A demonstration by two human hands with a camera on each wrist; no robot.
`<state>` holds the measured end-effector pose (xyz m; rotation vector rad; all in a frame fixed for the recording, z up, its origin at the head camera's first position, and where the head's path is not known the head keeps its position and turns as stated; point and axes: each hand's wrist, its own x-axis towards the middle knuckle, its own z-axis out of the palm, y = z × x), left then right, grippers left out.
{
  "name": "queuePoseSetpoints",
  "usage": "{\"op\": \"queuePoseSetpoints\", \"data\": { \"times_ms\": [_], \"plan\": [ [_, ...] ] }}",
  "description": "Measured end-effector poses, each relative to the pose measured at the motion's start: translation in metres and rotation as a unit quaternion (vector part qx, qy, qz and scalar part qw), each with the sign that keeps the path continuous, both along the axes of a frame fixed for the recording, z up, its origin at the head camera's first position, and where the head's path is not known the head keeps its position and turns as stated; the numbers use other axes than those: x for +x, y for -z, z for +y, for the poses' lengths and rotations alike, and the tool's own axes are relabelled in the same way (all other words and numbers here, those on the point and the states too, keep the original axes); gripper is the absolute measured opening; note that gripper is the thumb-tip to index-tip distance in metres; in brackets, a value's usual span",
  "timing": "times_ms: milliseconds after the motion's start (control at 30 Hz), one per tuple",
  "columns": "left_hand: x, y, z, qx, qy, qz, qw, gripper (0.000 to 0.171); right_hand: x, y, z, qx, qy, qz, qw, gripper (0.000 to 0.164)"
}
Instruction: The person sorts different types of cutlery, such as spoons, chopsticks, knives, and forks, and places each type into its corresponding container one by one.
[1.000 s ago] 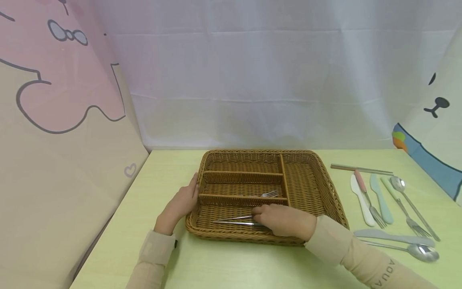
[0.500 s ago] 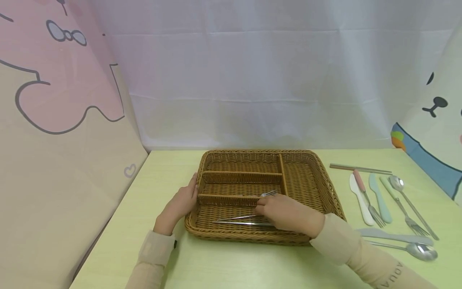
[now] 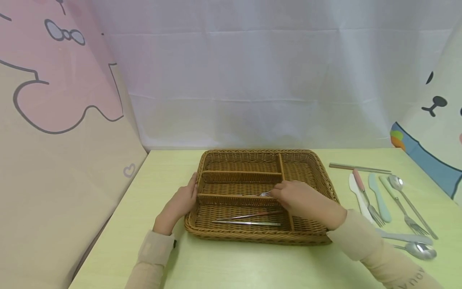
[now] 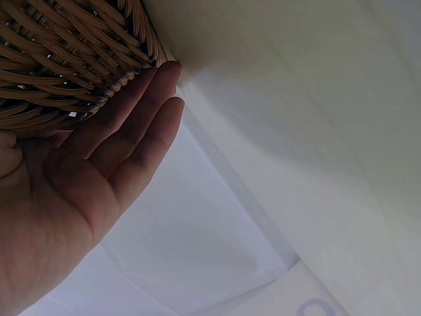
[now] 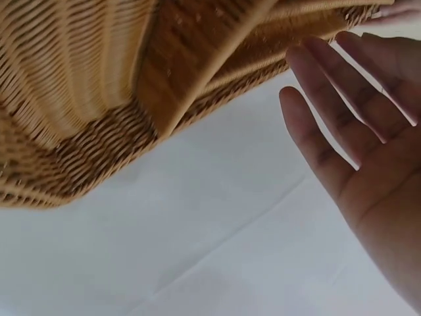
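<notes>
A brown wicker cutlery basket (image 3: 231,235) with dividers lies on the table. Against its left side rests my left hand (image 3: 180,204); in the left wrist view the fingers (image 4: 141,141) extend along the woven wall. Two metal chopsticks (image 3: 249,223), slightly splayed, lie in the front compartment. The middle compartment holds a fork (image 3: 264,194), with only its tines and part of its neck showing. My right hand (image 3: 306,202) is over the basket's long cross divider, fingertips beside the fork's tines. The right wrist view shows its fingers (image 5: 319,138) loosely extended, holding nothing.
Right of the basket lie a chopstick pair (image 3: 361,167), white knife (image 3: 357,194), pink-handled fork (image 3: 375,214), mint knife (image 3: 380,198), green-handled fork (image 3: 398,202), spoon (image 3: 397,182), grey knife (image 3: 408,237) and another spoon (image 3: 420,251). A white curtain (image 3: 234,80) hangs behind.
My right hand has left the chopsticks in the front compartment and moved back and right to the fork's tines, uncovering the chopsticks' ends. The left hand has stayed at the basket's side.
</notes>
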<state>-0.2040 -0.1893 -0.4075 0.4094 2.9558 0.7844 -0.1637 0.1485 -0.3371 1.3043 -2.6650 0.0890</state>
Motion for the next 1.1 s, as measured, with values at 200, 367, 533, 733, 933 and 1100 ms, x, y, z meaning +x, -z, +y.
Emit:
{"op": "queuePoseSetpoints", "data": {
  "times_ms": [200, 367, 533, 733, 933, 1100],
  "plan": [
    [0.0, 0.0, 0.0, 0.002, 0.002, 0.006, 1.0, 0.051, -0.006, -0.007, 0.02, -0.03, 0.033, 0.005, 0.999, 0.02],
    [0.0, 0.0, -0.001, 0.006, 0.001, 0.006, 1.0, 0.051, -0.011, -0.01, 0.038, -0.046, 0.068, 0.01, 0.997, 0.021],
    [0.001, -0.001, 0.0, 0.006, -0.004, 0.002, 1.0, 0.051, -0.013, -0.011, 0.058, -0.061, 0.105, 0.011, 0.993, 0.025],
    [0.001, -0.001, 0.0, 0.004, -0.006, -0.001, 1.0, 0.051, -0.014, -0.01, 0.081, -0.068, 0.171, 0.0, 0.983, 0.023],
    [0.001, -0.001, 0.0, 0.005, -0.003, 0.002, 1.0, 0.051, -0.019, 0.001, 0.106, -0.096, 0.205, -0.012, 0.974, 0.018],
    [0.001, -0.001, 0.0, 0.002, -0.003, 0.006, 1.0, 0.05, -0.023, 0.015, 0.127, -0.109, 0.228, -0.028, 0.967, 0.02]
  ]
}}
